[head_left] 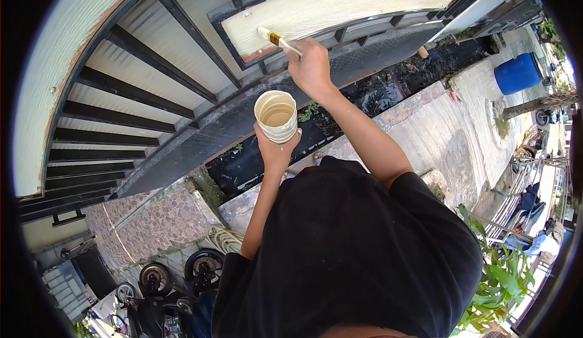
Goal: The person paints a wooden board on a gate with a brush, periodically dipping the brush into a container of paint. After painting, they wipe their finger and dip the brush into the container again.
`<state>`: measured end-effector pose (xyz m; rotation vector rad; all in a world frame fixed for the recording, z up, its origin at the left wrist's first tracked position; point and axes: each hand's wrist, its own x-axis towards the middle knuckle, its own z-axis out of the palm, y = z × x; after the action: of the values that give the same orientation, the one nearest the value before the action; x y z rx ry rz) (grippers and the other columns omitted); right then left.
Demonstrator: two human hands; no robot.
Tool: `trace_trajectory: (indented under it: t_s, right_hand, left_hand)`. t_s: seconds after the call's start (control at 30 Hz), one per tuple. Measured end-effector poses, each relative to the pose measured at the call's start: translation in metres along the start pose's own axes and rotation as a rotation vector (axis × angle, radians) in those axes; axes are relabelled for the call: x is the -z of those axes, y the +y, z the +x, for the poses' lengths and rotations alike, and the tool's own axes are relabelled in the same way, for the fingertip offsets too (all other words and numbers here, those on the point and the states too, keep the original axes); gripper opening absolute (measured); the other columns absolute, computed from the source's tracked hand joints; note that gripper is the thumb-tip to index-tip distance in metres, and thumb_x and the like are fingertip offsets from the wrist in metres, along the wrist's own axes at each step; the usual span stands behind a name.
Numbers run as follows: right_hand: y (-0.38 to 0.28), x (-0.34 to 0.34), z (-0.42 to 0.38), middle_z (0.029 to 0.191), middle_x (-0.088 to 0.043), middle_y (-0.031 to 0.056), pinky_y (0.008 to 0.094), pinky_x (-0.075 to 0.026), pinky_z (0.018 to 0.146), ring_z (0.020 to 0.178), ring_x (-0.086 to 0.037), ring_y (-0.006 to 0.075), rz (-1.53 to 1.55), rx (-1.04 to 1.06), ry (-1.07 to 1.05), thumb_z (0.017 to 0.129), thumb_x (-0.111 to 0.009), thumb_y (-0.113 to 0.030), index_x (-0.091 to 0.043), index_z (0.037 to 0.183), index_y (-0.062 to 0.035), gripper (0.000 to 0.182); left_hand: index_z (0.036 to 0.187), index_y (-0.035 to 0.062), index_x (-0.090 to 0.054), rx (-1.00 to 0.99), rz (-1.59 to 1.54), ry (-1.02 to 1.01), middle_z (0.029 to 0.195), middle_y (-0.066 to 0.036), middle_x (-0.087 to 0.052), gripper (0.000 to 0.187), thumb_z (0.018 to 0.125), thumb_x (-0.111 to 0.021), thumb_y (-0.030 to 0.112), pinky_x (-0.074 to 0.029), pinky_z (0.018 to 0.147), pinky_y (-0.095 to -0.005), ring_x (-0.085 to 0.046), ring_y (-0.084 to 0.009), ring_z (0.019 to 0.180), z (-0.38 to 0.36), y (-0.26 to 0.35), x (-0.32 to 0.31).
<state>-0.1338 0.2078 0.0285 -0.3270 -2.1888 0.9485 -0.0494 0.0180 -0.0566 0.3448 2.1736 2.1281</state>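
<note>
My right hand [311,66] grips a paintbrush [277,39] by its pale handle. The light bristles touch the cream board [340,9] near its left end, where a few brownish patches show at the lower edge. Below and to the left, my left hand [277,150] is wrapped round a cream, paint-smeared plastic cup [278,133]. Its mouth faces up, and a pale liquid lies inside. The fingers behind the cup are partly hidden.
Black metal bars [136,104] of a gate frame the board. A second cream board [79,34] curves along the left. Beneath runs a ditch with dark water [379,98], beside concrete paving [431,131]. A blue barrel [517,74] stands right; motorcycles [156,278] are parked lower left.
</note>
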Motion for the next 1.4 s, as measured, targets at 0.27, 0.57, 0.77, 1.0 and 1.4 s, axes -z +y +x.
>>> trace_trajectory:
  t_s: [0.27,0.57,0.77,1.0,1.4]
  right_hand:
    - [0.069,0.070,0.065,0.084,-0.074,0.0269,0.0484,-0.056,0.071,0.076,-0.074,0.0430,-0.253,-0.222,0.381,0.092,-0.073,-0.009,-0.080,0.101,0.0051,0.018]
    - [-0.044,-0.023,-0.004,0.086,-0.067,0.0292,0.0522,-0.057,0.075,0.078,-0.070,0.0466,-0.062,0.006,0.012,0.084,-0.073,0.001,-0.079,0.099,0.0057,0.017]
    - [0.040,0.065,0.063,0.075,-0.074,0.0240,0.0448,-0.058,0.069,0.072,-0.076,0.0379,-0.248,-0.192,0.178,0.091,-0.074,-0.010,-0.082,0.105,0.0004,0.019]
    - [-0.013,0.014,0.045,0.087,-0.068,0.0271,0.0531,-0.057,0.074,0.077,-0.070,0.0458,-0.305,-0.083,0.221,0.084,-0.069,0.002,-0.075,0.089,0.0078,0.009]
    - [0.036,0.074,0.075,0.076,-0.069,0.0299,0.0523,-0.057,0.072,0.074,-0.070,0.0481,-0.201,-0.172,0.347,0.085,-0.069,-0.002,-0.076,0.083,0.0051,0.010]
  left_hand:
    - [0.137,0.0005,-0.044,-0.025,-0.010,0.002,0.128,-0.015,-0.066,0.081,0.076,-0.095,0.015,-0.051,0.105,-0.0372,-0.066,-0.0227,0.119,0.001,-0.002,0.003]
    - [0.137,-0.0009,-0.043,-0.019,0.001,0.031,0.128,-0.016,-0.065,0.081,0.075,-0.095,0.013,-0.050,0.105,-0.0393,-0.066,-0.0243,0.118,0.006,-0.015,0.010]
    - [0.136,-0.0013,-0.043,-0.037,-0.001,0.006,0.130,-0.017,-0.063,0.082,0.075,-0.095,0.013,-0.048,0.108,-0.0404,-0.064,-0.0256,0.121,0.006,-0.006,0.018]
    - [0.135,-0.0010,-0.043,-0.031,-0.012,-0.026,0.130,-0.017,-0.062,0.080,0.075,-0.094,0.013,-0.048,0.108,-0.0406,-0.064,-0.0257,0.122,0.010,-0.010,0.019]
    - [0.136,-0.0007,-0.042,-0.028,-0.042,-0.088,0.132,-0.016,-0.063,0.080,0.076,-0.094,0.009,-0.049,0.108,-0.0406,-0.065,-0.0242,0.122,0.007,-0.008,0.026]
